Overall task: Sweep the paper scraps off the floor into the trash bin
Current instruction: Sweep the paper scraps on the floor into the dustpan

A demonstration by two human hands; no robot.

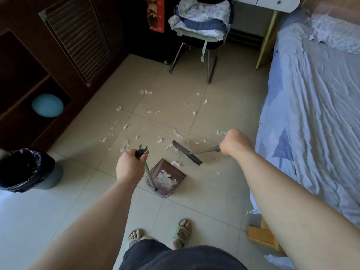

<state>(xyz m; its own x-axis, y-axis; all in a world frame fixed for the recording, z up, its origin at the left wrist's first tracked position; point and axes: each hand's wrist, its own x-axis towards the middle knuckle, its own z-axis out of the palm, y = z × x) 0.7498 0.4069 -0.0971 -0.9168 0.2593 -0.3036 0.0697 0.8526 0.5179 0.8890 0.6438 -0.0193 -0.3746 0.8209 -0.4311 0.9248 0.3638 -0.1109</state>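
Note:
My left hand [129, 165] grips the top of the upright handle of a brown dustpan [165, 178] that stands on the tiled floor just ahead of my feet. My right hand [234, 144] grips the handle of a brown broom [187, 152], whose head lies on the floor just beyond the dustpan's mouth. One white scrap [176, 163] lies at the pan's lip. Several white paper scraps [150, 112] are scattered over the tiles farther out. The trash bin [25, 170], lined with a dark bag, stands at the left.
A bed with a blue sheet [311, 114] runs along the right side. A chair [198, 36] piled with bedding stands at the far end. Dark wooden cabinets [58, 55] line the left wall, with a blue ball [47, 105] in a lower shelf.

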